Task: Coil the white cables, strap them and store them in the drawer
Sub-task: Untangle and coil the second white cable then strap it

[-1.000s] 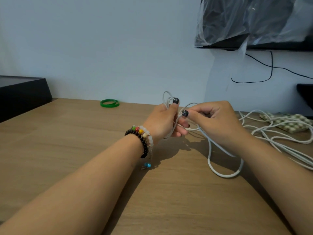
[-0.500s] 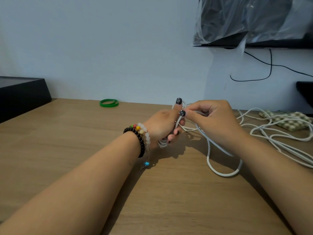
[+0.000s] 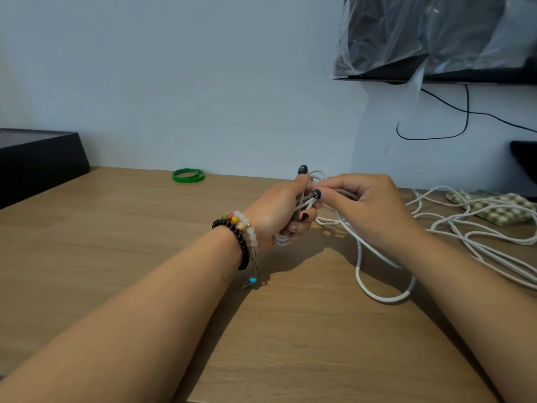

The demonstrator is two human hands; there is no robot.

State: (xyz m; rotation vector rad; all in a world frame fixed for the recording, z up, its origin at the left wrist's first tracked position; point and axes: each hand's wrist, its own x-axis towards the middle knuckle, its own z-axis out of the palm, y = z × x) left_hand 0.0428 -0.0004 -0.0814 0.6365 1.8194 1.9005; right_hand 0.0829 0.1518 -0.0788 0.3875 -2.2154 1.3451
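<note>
Head view: a big wooden table (image 3: 145, 271) fills most of the picture, with a pale wall behind it. A dark box (image 3: 37, 158) sits at the far left edge. A long white cable (image 3: 383, 295) lies in loose loops on the right side of the table, running up into both hands. The left hand (image 3: 279, 213) is wrapped around a small bunch of cable loops, with its thumb sticking up. The right hand (image 3: 363, 210) pinches the cable right beside the left thumb; how many strands it pinches is hard to see. A checked cloth (image 3: 494, 207) lies under the far loops. Bead bracelets (image 3: 241, 234) sit on the left wrist. A green band (image 3: 188, 175) lies near the wall.
</note>
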